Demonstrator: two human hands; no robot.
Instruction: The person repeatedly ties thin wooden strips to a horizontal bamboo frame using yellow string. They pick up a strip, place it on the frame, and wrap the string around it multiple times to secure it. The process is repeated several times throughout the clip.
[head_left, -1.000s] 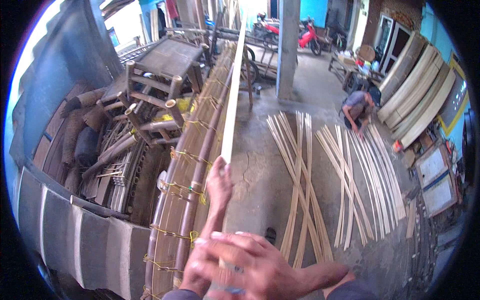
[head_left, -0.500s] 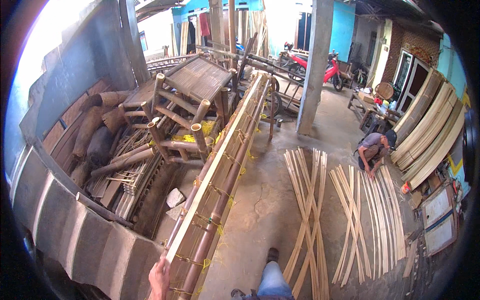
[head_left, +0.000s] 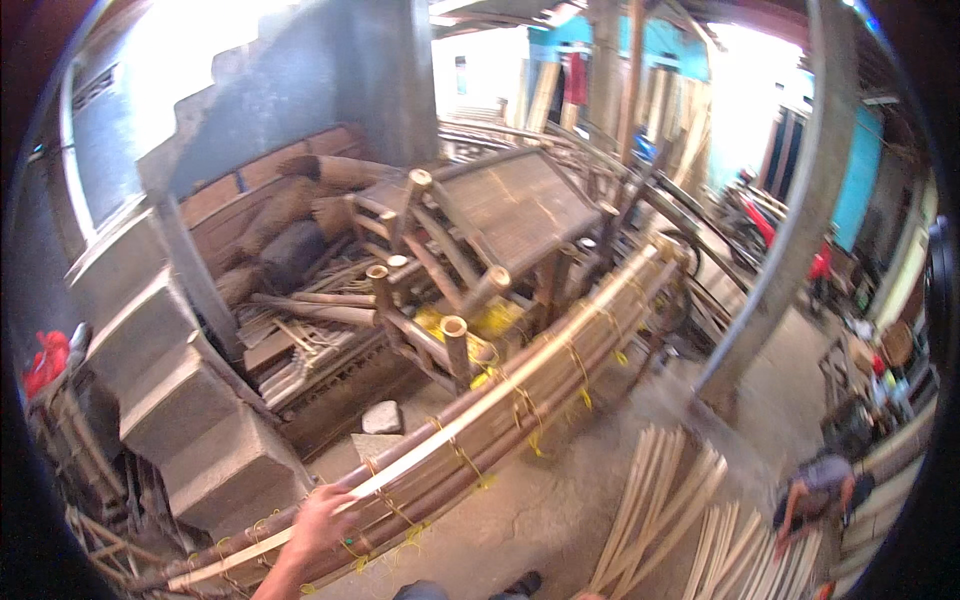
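Since half a second ago, the left hand (head_left: 318,520) has moved farther along the long brown bamboo frame (head_left: 498,430), with the view swung leftward. Its blurred fingers are curled closed over a long, flat, pale bamboo strip (head_left: 402,466), which lies lengthwise near the frame's upper long edge, reaching toward the far end. At most a sliver of the right hand (head_left: 590,597) shows; its grip cannot be told. Beyond that upper edge stands brown bamboo furniture (head_left: 520,205); off the lower edge, pale strips (head_left: 665,490) lie near a crouching co-worker (head_left: 825,485).
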